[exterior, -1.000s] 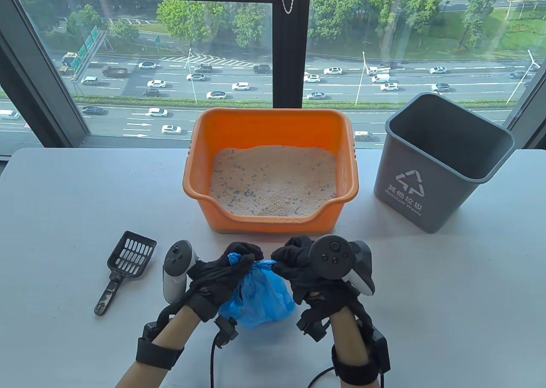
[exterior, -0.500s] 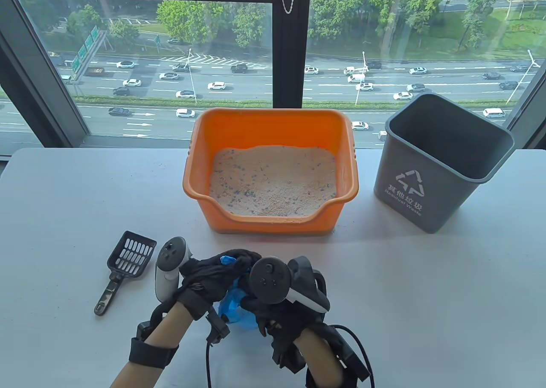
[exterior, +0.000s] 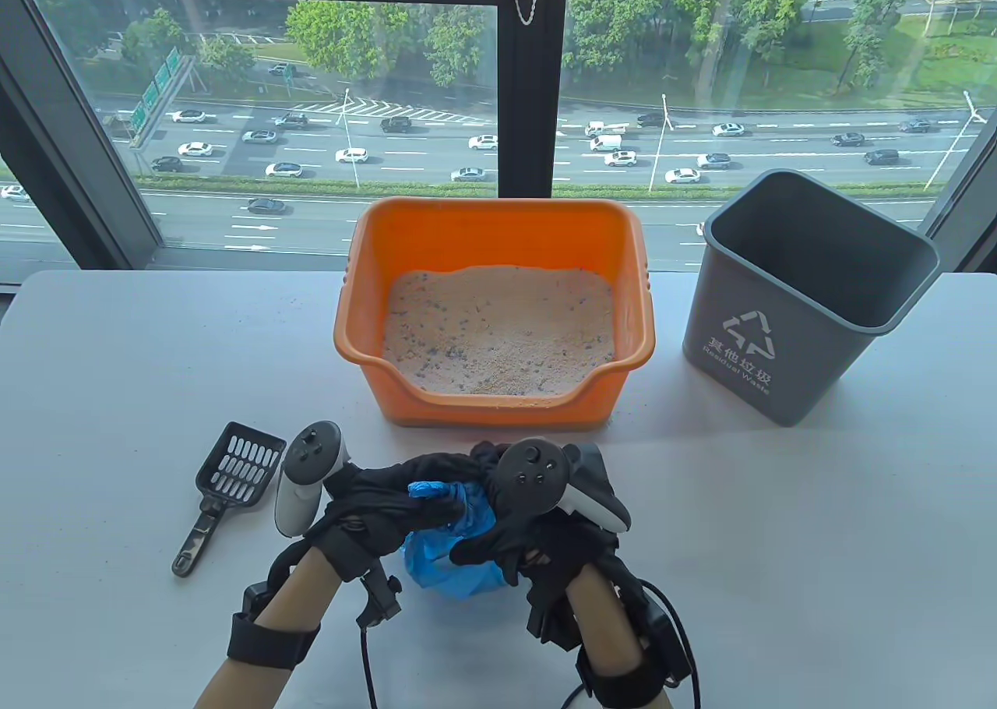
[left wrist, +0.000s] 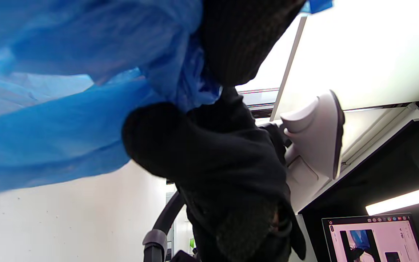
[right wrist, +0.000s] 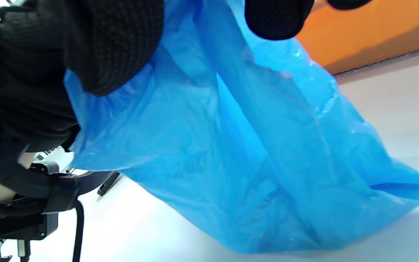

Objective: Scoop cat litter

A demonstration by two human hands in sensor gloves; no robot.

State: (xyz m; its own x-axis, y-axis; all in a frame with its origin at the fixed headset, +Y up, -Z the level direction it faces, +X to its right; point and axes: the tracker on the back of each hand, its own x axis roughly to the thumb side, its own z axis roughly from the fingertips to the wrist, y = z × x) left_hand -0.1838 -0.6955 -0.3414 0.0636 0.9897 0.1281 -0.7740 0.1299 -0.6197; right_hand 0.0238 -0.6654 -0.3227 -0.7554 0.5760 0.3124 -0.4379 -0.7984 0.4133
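A blue plastic bag (exterior: 448, 565) stands on the table's front middle, its gathered top held between both gloved hands. My left hand (exterior: 397, 499) grips the bag's top (exterior: 432, 491) from the left. My right hand (exterior: 514, 522) curls over the bag from the right. In the right wrist view the bag (right wrist: 238, 153) bulges at its base on the table. The left wrist view shows the bag (left wrist: 60, 91) bunched against dark fingers (left wrist: 231, 40). An orange litter box (exterior: 358, 335) with pale litter (exterior: 498, 335) sits behind. A black slotted scoop (exterior: 230, 483) lies at the left, untouched.
A grey waste bin (exterior: 787, 304) stands at the right rear of the white table (exterior: 818, 545). A large window lies behind the litter box. Cables trail from both wrists at the table's front edge.
The right hand swung left from beside the bag, over the bag's top, then a little back up and right. The left hand stayed on the bag's top.
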